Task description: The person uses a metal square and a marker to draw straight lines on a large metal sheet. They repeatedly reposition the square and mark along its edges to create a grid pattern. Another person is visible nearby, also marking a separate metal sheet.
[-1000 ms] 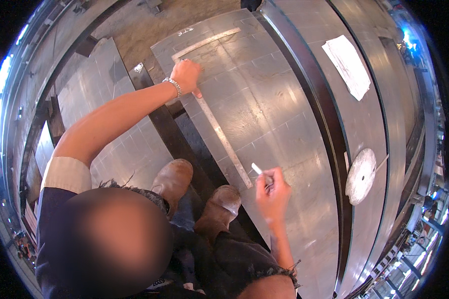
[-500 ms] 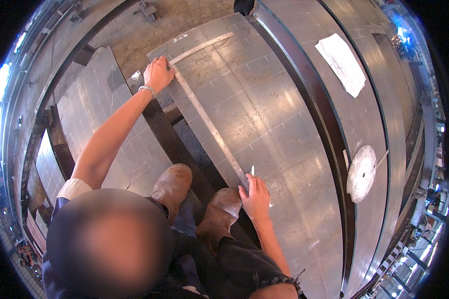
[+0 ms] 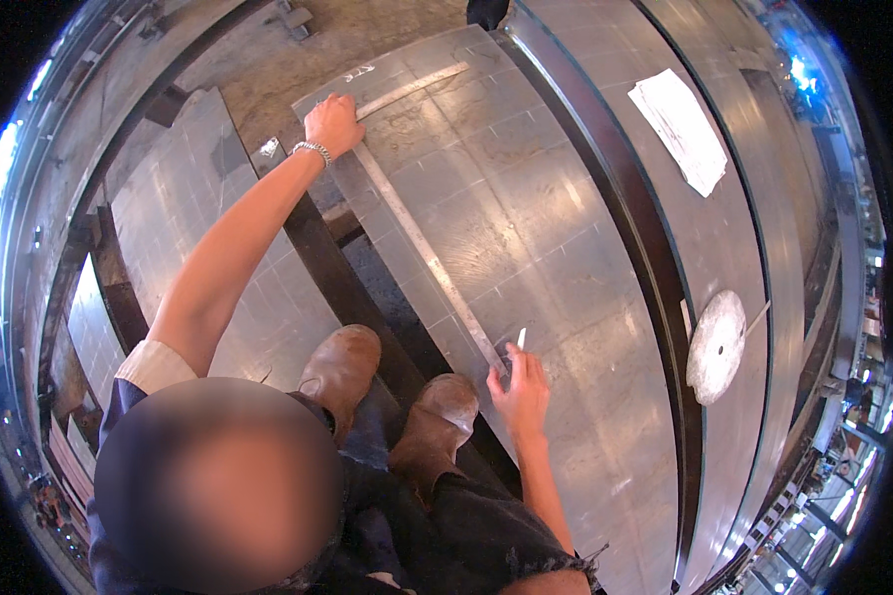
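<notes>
A long steel square point(image 3: 417, 238) lies flat on a grey steel plate point(image 3: 575, 268) marked with faint white lines. My left hand point(image 3: 333, 124) is closed over the corner of the square, near the plate's far left edge; a chain bracelet is on that wrist. At the near end of the long arm is my right hand point(image 3: 522, 395), a white marking stick point(image 3: 522, 338) held between its fingers and pointing up. The thumb and a finger of this hand are beside the end of the square. White marks point(image 3: 359, 72) show near the far edge of the plate.
Brown boots point(image 3: 342, 372) stand at the plate's left, over dark beams and a gap point(image 3: 377, 283). To the right runs a raised steel flange point(image 3: 605, 164). Past it lie white papers point(image 3: 680, 129) and a worn round disc point(image 3: 717, 347). Another plate point(image 3: 189, 208) is at left.
My left hand has shifted a little right and away, further over the square's corner. My right hand has moved slightly right and nearer, and more of the white stick shows.
</notes>
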Tool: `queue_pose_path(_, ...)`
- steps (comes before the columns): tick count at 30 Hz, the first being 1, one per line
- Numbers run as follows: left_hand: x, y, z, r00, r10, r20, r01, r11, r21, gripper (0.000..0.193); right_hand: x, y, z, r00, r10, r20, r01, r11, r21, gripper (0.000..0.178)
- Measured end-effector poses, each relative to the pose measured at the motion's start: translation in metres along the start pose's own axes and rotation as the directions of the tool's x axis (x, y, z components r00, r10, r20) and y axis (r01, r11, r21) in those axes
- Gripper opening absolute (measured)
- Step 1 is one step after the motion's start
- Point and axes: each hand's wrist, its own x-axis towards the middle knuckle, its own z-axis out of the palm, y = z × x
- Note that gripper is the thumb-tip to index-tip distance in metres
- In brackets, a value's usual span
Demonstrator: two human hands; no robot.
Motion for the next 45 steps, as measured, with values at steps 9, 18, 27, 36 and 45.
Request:
queue_pose_path(9, 0.022, 0.009, -0.014, 0.990, 0.092, 0.110, -0.097, 0.995, 0.037, 0.027, -0.008, 0.001, -0.019, 0.987, 0.124, -0.107, -0.122, 0.992, 0.022, 0.028)
queue_pose_path(18, 0.042, -0.008, -0.004, 0.954, 0.185, 0.237, -0.210, 0.974, 0.084, 0.040, 0.003, -0.011, -0.007, 0.997, -0.027, 0.072, 0.017, 0.991, 0.136, 0.033)
queue_pose_path(27, 0.033, -0.017, -0.023, 0.858, 0.421, 0.294, -0.461, 0.884, 0.080, 0.052, 0.024, -0.022, 0.002, 0.979, 0.025, 0.205, -0.011, 0.998, -0.069, 0.029)
queue_pose_path(36, 0.029, -0.026, -0.121, 0.905, 0.054, 0.421, 0.127, 0.912, -0.391, 0.027, 0.011, -0.014, 0.001, 0.997, 0.043, 0.071, -0.050, 0.994, 0.099, 0.029)
queue_pose_path(45, 0.025, 0.013, -0.207, 0.825, 0.139, 0.547, 0.433, 0.464, -0.772, 0.043, 0.014, -0.010, 0.001, 0.997, 0.074, -0.028, -0.063, 0.958, 0.280, 0.020)
